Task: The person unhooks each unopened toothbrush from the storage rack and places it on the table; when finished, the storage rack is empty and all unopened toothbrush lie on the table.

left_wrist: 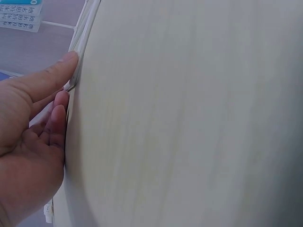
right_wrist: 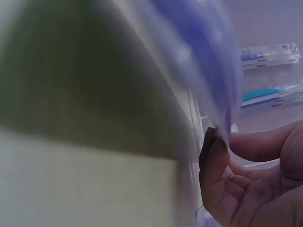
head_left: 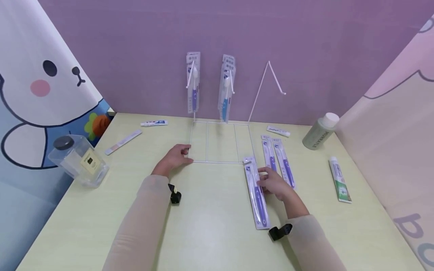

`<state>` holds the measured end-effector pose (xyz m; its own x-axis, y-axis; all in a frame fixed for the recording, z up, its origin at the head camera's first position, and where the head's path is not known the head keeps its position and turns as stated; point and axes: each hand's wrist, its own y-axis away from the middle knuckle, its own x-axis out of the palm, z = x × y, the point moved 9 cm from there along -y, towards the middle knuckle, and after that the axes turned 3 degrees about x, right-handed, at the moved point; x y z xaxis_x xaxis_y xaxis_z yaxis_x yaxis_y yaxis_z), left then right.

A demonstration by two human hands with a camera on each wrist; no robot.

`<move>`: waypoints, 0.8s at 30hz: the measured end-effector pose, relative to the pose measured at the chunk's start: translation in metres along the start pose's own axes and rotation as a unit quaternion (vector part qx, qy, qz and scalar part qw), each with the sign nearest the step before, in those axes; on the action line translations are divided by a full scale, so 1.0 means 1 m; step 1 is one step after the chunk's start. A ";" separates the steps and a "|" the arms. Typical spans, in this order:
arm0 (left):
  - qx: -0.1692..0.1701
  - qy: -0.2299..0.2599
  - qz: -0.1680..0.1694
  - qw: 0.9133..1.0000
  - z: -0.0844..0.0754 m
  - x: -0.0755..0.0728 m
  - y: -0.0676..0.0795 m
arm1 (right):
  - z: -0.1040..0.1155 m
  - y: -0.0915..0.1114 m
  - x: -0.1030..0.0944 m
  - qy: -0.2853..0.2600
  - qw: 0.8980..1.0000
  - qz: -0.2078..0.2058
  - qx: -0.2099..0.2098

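A white wire display rack (head_left: 217, 162) stands against the back wall, its base flat on the table. My left hand (head_left: 175, 159) pinches the front left corner of that base, thumb on the wire (left_wrist: 81, 52) in the left wrist view. Between thumb and fingers my right hand (head_left: 272, 183) holds the edge of a packaged purple toothbrush (head_left: 256, 194), tilted beside the rack's front right corner. In the right wrist view this pack (right_wrist: 203, 52) is blurred and close to the camera. Packaged toothbrushes hang on the rack's left hook (head_left: 194, 82) and middle hook (head_left: 226, 88); its right hook (head_left: 278, 81) is bare.
Two more packaged toothbrushes (head_left: 284, 162) lie right of my right hand. Around them are a small white tube (head_left: 278, 131), a grey-green bottle (head_left: 318, 131) and a toothpaste tube (head_left: 340, 180). Leftward are another small tube (head_left: 154, 123), a slim box (head_left: 123, 142) and a clear dark-capped bottle (head_left: 81, 162).
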<state>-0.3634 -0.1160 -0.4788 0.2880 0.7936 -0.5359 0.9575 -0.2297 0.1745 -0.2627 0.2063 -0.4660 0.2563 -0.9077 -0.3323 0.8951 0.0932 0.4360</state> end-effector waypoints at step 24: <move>-0.001 0.006 0.010 1.000 0.001 0.001 -0.003 | -0.013 0.001 0.001 0.097 0.994 0.032 0.048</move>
<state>-0.3660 -0.1151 -0.4805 0.3072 0.7960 -0.5216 0.9514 -0.2450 0.1864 -0.2571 0.2105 -0.4772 0.3851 -0.8042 -0.4527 0.8382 0.0995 0.5363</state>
